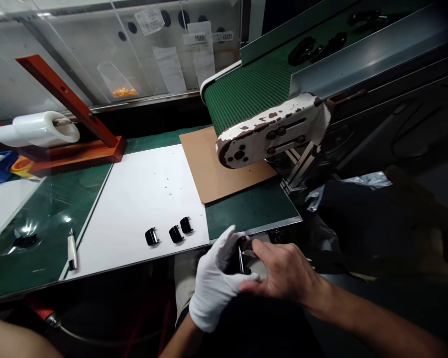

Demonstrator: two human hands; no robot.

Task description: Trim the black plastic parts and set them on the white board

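— Edges first?
— Front edge of the white board (134, 209) just past the hands, running slantwise. Green bench mat (246, 214) along its right side. Brown cardboard sheet (216, 169) at the far corner, under the chipped white end plate (269, 129) of a green mesh conveyor belt (246, 94). Three black clips (176, 233) near the front edge, well apart from the cardboard. White-handled craft knife (72, 253) just beside the left edge.
— And the piece in hand?
— Small glossy black piece (240, 261), just off the board's front edge, between both hands, partly hidden by fingers. Long axis roughly upright in view, slightly tipped; exact facing impossible to tell.
— Grip?
— Narrow. Left hand (212, 281), white-gloved, curled around the lower part. Right hand (283, 271), bare, pinching the upper end between thumb and fingers.
— Containers?
— Clear plastic bag (117, 82) with orange bits inside, behind a clear panel. Blue tray (0, 166) at the far left, contents impossible to tell.
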